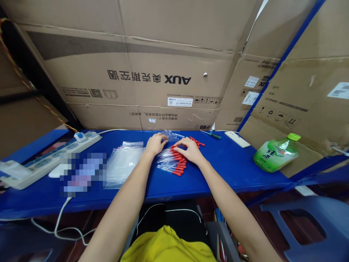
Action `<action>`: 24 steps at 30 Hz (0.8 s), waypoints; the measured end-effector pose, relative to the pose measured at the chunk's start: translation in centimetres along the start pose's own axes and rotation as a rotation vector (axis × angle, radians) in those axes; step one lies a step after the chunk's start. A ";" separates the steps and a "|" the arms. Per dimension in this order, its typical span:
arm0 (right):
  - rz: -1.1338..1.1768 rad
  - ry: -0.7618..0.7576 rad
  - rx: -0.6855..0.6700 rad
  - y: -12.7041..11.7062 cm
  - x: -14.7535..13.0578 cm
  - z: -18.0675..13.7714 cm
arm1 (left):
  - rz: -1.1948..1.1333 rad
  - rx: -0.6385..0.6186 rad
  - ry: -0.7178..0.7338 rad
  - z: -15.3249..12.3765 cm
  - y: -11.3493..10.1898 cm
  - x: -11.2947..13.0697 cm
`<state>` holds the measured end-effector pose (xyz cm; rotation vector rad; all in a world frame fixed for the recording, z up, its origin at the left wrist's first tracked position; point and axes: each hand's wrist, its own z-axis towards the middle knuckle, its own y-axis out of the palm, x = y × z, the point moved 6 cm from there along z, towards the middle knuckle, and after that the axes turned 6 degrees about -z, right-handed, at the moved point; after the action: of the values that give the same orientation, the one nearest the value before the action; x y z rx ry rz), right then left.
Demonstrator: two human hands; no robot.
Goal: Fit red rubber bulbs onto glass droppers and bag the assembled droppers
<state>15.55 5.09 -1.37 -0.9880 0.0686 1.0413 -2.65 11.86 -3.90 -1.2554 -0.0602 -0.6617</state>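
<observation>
A pile of droppers, clear thin tubes with red rubber bulbs (178,170), lies on the blue table in front of me. My left hand (156,144) is at the pile's left side with its fingers curled in; what they hold is hidden. My right hand (191,149) arches over the bulb ends, thumb and forefinger closing on a red bulb at the pile's top. Behind both hands lie more clear tubes (171,136), and further red bulbs (197,141) show past my right fingers. Left of my left forearm is a stack of clear zip bags (122,165).
At the left are a white power strip (68,151) and a blurred phone-like object (84,173) on a cable. A green-handled screwdriver (215,135), a white flat device (237,139) and a green tea bottle (276,154) are at the right. Cardboard (152,62) walls the back.
</observation>
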 end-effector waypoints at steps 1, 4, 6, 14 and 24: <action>-0.007 0.004 0.007 0.0 0.0 0.0 | 0.011 -0.007 0.006 0.0 0.2 0.1; -0.005 0.025 0.018 -0.1 0.2 0.0 | 0.027 -0.037 0.038 0.1 0.8 0.8; 0.003 0.054 0.027 -0.2 0.4 -0.1 | 0.028 -0.068 0.056 0.1 1.1 1.2; 0.002 0.146 0.096 -0.6 1.4 -0.1 | 0.040 -0.080 -0.002 0.2 0.9 0.9; 0.110 0.073 0.031 -0.6 -0.2 -0.1 | 0.010 -0.163 0.015 0.2 0.9 1.1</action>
<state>16.00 4.80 -0.96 -1.0031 0.2006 1.1008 -1.28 11.72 -4.18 -1.4058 0.0132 -0.6776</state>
